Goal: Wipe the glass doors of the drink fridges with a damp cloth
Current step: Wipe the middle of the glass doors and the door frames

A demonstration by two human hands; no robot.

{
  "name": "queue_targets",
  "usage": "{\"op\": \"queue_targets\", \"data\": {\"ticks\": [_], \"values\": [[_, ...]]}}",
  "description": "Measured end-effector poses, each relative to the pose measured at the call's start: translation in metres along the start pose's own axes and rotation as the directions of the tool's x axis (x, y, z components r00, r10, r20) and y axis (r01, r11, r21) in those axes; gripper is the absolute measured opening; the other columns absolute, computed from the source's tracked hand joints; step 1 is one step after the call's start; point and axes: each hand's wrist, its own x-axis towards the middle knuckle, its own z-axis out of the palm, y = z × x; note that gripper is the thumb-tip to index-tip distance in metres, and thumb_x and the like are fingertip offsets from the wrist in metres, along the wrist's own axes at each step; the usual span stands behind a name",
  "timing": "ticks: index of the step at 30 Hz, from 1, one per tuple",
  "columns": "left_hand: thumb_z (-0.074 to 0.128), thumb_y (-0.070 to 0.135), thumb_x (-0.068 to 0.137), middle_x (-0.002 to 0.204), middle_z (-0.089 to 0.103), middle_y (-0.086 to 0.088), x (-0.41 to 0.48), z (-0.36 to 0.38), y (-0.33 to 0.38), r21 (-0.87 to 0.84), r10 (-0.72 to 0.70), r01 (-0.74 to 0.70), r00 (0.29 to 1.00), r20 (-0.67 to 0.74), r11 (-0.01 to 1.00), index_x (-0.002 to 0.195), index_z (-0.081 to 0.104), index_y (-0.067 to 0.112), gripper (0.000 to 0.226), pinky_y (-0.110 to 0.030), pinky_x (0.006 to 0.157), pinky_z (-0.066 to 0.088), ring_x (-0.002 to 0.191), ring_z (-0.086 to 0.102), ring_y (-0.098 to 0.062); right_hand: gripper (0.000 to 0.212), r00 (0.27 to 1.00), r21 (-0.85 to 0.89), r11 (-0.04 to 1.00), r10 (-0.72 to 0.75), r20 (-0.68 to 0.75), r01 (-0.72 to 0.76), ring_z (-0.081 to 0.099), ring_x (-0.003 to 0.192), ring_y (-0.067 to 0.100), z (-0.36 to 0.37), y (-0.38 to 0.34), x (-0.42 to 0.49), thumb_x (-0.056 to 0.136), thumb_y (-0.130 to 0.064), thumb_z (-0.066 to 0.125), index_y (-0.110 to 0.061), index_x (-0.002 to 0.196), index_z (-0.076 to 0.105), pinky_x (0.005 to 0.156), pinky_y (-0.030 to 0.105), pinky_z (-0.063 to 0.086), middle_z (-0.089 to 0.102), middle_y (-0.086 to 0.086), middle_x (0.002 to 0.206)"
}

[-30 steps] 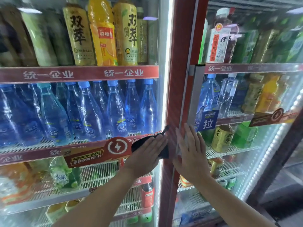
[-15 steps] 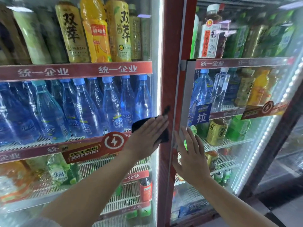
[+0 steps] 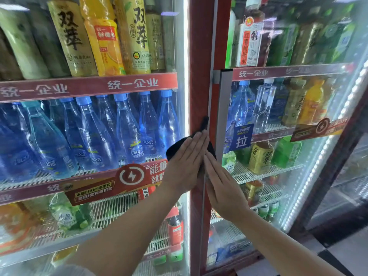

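Observation:
Two drink fridges stand side by side, their glass doors meeting at a red frame (image 3: 201, 56). My left hand (image 3: 186, 162) lies flat, fingers straight, pressing a black cloth (image 3: 177, 146) against the right edge of the left glass door (image 3: 89, 126) and the red frame. A tip of the cloth sticks up above my fingers. My right hand (image 3: 221, 184) lies flat with straight fingers on the left edge of the right glass door (image 3: 298, 156), just below the grey door handle (image 3: 224, 108), touching the cloth's lower right corner.
Shelves behind the glass hold blue water bottles (image 3: 127, 132), tea and juice bottles (image 3: 103, 36). A blue pull sticker (image 3: 242, 137) sits on the right door. A lit LED strip (image 3: 318, 164) runs down the right fridge's far side. Dark floor (image 3: 338, 251) lies at lower right.
My left hand has slid the cloth rightward onto the red frame. My right hand has moved left and now lies against the left hand.

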Motion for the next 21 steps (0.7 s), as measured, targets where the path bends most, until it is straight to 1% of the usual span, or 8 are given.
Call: {"op": "queue_targets", "data": {"ticks": [4, 6, 8, 9, 11, 15, 17, 21], "values": [[0.048, 0.027, 0.097, 0.164, 0.000, -0.016, -0.004, -0.007, 0.007, -0.020, -0.057, 0.058, 0.997, 0.046, 0.998, 0.155, 0.007, -0.002, 0.077, -0.039, 0.125, 0.003, 0.153, 0.003, -0.027, 0.057, 0.994, 0.129, 0.990, 0.074, -0.077, -0.063, 0.023, 0.151, 0.017, 0.016, -0.008, 0.010, 0.102, -0.018, 0.035, -0.010, 0.157, 0.020, 0.119, 0.031, 0.030, 0.021, 0.004, 0.164], [0.041, 0.025, 0.099, 0.164, 0.001, -0.019, -0.006, -0.012, 0.005, 0.015, -0.068, 0.067, 0.995, 0.072, 0.998, 0.155, 0.009, -0.004, 0.071, -0.040, 0.125, 0.001, 0.153, 0.002, -0.029, 0.056, 0.987, 0.138, 0.989, 0.079, -0.140, -0.060, 0.027, 0.150, 0.022, 0.022, -0.011, 0.014, 0.101, -0.018, 0.038, -0.010, 0.155, 0.024, 0.119, 0.035, 0.032, 0.027, 0.008, 0.162], [0.035, 0.022, 0.098, 0.163, 0.012, -0.021, -0.012, -0.019, 0.001, 0.024, -0.107, 0.105, 0.993, 0.058, 0.994, 0.153, 0.019, -0.005, 0.064, -0.041, 0.125, 0.006, 0.153, 0.010, -0.029, 0.054, 0.980, 0.085, 0.996, 0.029, -0.199, -0.013, 0.028, 0.149, 0.028, 0.027, -0.013, 0.021, 0.102, -0.019, 0.039, -0.010, 0.154, 0.029, 0.118, 0.045, 0.032, 0.031, 0.013, 0.160], [0.035, 0.021, 0.096, 0.162, 0.017, -0.021, -0.018, -0.023, -0.002, 0.005, -0.133, 0.133, 0.990, 0.042, 0.991, 0.152, 0.025, -0.005, 0.063, -0.041, 0.125, 0.009, 0.152, 0.015, -0.030, 0.053, 0.975, 0.040, 0.999, 0.002, -0.220, 0.007, 0.027, 0.149, 0.029, 0.029, -0.014, 0.027, 0.102, -0.021, 0.038, -0.012, 0.153, 0.030, 0.117, 0.049, 0.031, 0.032, 0.014, 0.160], [0.042, 0.023, 0.092, 0.160, 0.023, -0.022, -0.031, -0.028, -0.008, -0.017, -0.173, 0.174, 0.985, 0.018, 0.985, 0.150, 0.030, -0.006, 0.066, -0.043, 0.125, 0.012, 0.150, 0.020, -0.031, 0.051, 0.965, -0.039, 0.999, -0.029, -0.260, 0.020, 0.025, 0.150, 0.030, 0.033, -0.018, 0.039, 0.104, -0.026, 0.038, -0.015, 0.153, 0.032, 0.118, 0.051, 0.028, 0.032, 0.013, 0.159], [0.057, 0.032, 0.089, 0.161, 0.014, -0.023, -0.059, -0.040, -0.016, -0.012, -0.267, 0.268, 0.963, 0.044, 0.963, 0.152, 0.023, -0.005, 0.080, -0.047, 0.124, 0.011, 0.151, 0.014, -0.034, 0.052, 0.932, -0.211, 0.977, -0.070, -0.356, -0.008, 0.029, 0.148, 0.032, 0.041, -0.019, 0.060, 0.102, -0.029, 0.051, -0.014, 0.150, 0.040, 0.120, 0.048, 0.024, 0.036, 0.015, 0.156], [0.062, 0.031, 0.086, 0.161, 0.016, -0.024, -0.070, -0.047, -0.020, -0.006, -0.310, 0.311, 0.950, 0.043, 0.950, 0.152, 0.026, -0.005, 0.083, -0.048, 0.124, 0.010, 0.151, 0.013, -0.035, 0.054, 0.917, -0.289, 0.957, -0.117, -0.382, 0.001, 0.031, 0.146, 0.034, 0.041, -0.017, 0.069, 0.099, -0.028, 0.058, -0.013, 0.149, 0.043, 0.121, 0.049, 0.023, 0.037, 0.016, 0.154], [0.064, 0.029, 0.083, 0.161, 0.015, -0.025, -0.085, -0.053, -0.031, -0.009, -0.405, 0.405, 0.914, 0.019, 0.914, 0.152, 0.027, -0.001, 0.084, -0.053, 0.123, 0.011, 0.151, 0.012, -0.039, 0.054, 0.896, -0.296, 0.955, -0.159, -0.414, 0.033, 0.034, 0.144, 0.038, 0.037, -0.019, 0.078, 0.095, -0.023, 0.064, -0.011, 0.144, 0.046, 0.119, 0.052, 0.026, 0.040, 0.020, 0.150]]}}
